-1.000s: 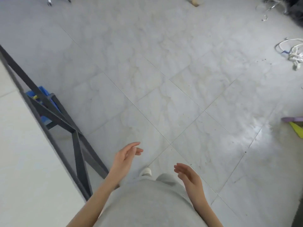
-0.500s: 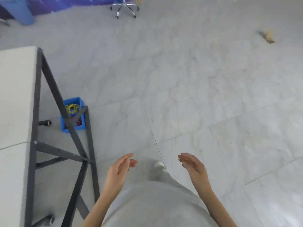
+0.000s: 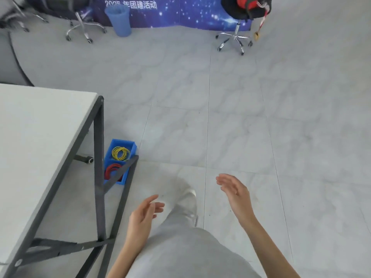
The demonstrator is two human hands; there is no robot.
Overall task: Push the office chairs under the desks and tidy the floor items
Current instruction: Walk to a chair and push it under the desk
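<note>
An office chair (image 3: 236, 35) with a chrome star base stands at the far right, red and green cloth draped over its black seat. A second chrome-based chair (image 3: 82, 29) stands at the far left, away from any desk. A white desk (image 3: 40, 141) with a dark metal frame fills the left side. Beside its leg on the floor sits a blue bin (image 3: 120, 159) holding yellow and red rubber bands. My left hand (image 3: 144, 215) and my right hand (image 3: 234, 191) hang in front of me, fingers relaxed, holding nothing.
A blue waste basket (image 3: 119, 20) stands against a starry blue banner (image 3: 180, 13) along the far wall. Part of another chair (image 3: 18, 19) shows at the top left. Pale marble floor tiles (image 3: 220, 117) stretch between me and the chairs.
The view has swung left and up: the desk top, the blue bin, the banner and the chairs have come into sight. Both hands stay empty in front of me.
</note>
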